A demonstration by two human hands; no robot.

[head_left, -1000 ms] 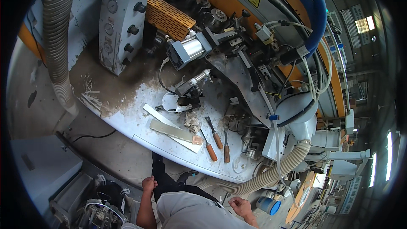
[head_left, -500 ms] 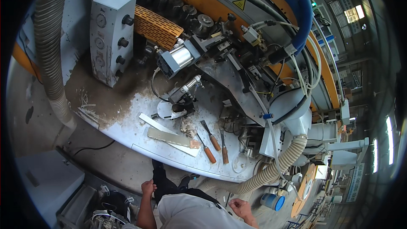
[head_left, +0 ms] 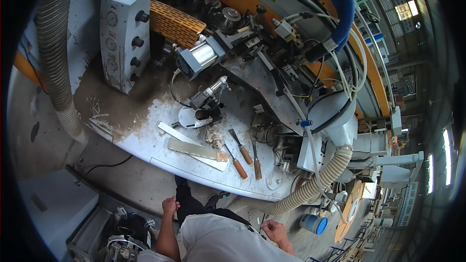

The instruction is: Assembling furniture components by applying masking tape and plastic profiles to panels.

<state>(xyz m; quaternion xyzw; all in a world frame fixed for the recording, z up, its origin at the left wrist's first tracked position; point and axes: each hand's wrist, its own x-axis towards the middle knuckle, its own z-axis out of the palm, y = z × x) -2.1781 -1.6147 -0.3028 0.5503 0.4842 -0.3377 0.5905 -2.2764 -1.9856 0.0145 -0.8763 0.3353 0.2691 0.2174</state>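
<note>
My left grip point(head_left: 170, 205) hangs loosely curled at my side, grasping nothing; my right grip point(head_left: 274, 229) seems to pinch a thin dark stick, though I cannot tell. Beyond both, on the grey counter point(head_left: 160, 153), lie three orange-handled chisels point(head_left: 239, 168) beside flat metal strips point(head_left: 191, 148).

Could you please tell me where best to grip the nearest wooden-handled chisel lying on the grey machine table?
Take the orange wooden-handled chisel by its handle, the end toward the table's near edge. Its steel blade points away toward the machinery, so coming from the near side probably keeps fingers off the tip.
</note>
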